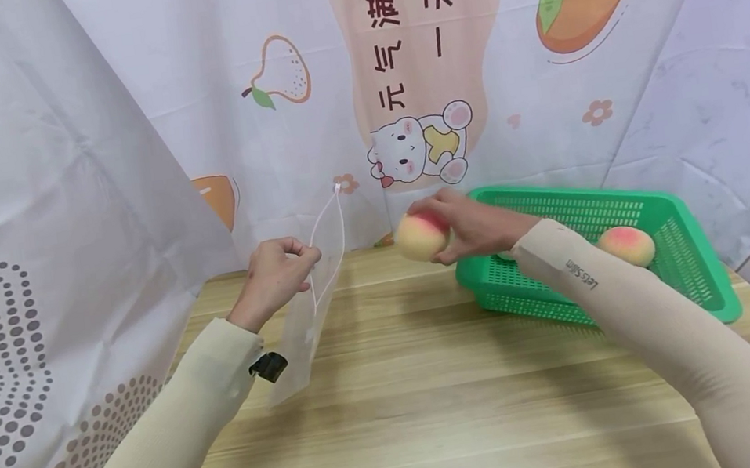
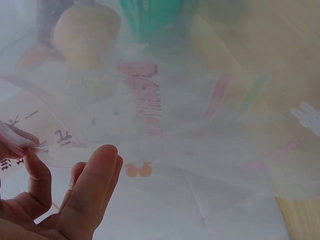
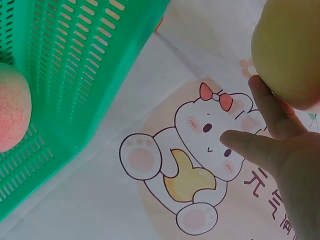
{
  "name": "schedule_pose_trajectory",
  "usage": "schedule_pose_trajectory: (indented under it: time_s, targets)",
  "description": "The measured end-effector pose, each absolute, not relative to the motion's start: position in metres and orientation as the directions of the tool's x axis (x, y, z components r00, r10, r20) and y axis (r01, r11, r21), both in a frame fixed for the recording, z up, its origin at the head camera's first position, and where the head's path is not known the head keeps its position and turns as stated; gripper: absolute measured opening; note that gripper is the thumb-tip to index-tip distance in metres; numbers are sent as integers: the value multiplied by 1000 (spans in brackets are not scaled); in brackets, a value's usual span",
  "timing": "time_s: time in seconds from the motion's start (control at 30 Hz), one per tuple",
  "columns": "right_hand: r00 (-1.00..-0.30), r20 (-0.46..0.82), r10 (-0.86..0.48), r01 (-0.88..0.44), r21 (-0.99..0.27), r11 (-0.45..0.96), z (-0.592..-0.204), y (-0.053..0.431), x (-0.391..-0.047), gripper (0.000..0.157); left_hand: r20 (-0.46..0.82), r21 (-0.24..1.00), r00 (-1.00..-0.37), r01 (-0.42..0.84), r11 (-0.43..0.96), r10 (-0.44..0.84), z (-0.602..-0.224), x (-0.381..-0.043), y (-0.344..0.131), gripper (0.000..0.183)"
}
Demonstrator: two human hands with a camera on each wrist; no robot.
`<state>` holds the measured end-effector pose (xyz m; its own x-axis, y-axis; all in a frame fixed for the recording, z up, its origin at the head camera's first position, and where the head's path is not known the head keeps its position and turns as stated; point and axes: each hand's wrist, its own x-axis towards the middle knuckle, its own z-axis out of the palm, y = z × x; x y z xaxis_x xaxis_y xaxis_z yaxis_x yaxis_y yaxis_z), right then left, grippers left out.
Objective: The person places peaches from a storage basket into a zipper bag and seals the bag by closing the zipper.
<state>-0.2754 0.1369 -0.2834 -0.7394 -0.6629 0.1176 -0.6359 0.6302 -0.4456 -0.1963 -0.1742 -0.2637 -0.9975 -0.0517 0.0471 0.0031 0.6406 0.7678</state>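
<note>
My left hand (image 1: 278, 272) pinches the edge of a translucent zip bag (image 1: 310, 314), which hangs above the table with its pink-white seal at the top. In the left wrist view, thumb and forefinger grip the bag's rim, and printed pink lettering shows on the film (image 2: 142, 95). My right hand (image 1: 469, 223) holds a yellow-and-pink peach (image 1: 423, 236) in the air, between the bag and a green basket (image 1: 683, 225). A second peach (image 1: 627, 246) lies in the basket; part of another pale thing there is hidden by my right arm.
The wooden table (image 1: 397, 405) spreads below both hands. A white curtain (image 1: 288, 8) with cartoon prints hangs directly behind it, and a dotted grey cloth (image 1: 18, 336) hangs on the left. The basket's raised rim stands on the right.
</note>
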Motion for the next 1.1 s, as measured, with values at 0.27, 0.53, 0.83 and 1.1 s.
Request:
schedule_pose_trajectory:
  time_s: [0.27, 0.53, 0.83, 1.1]
  targets:
    - [-703, 170, -691, -685, -425, 592, -284, 129, -277, 77, 30, 768, -998, -16, 640, -61, -263, -195, -173, 23]
    - [-664, 217, -716, -724, -424, 544, -285, 124, -279, 77, 38, 774, -998, -4, 633, -53, -265, -194, -174, 23]
    - [-641, 274, -717, -748, -432, 503, -282, 121, -279, 77, 55, 774, -997, 14, 633, -45, -265, -194, -173, 22]
    - [-623, 302, -722, -766, -425, 483, -278, 116, -281, 78, 62, 778, -997, 21, 628, -44, -265, -193, -174, 22]
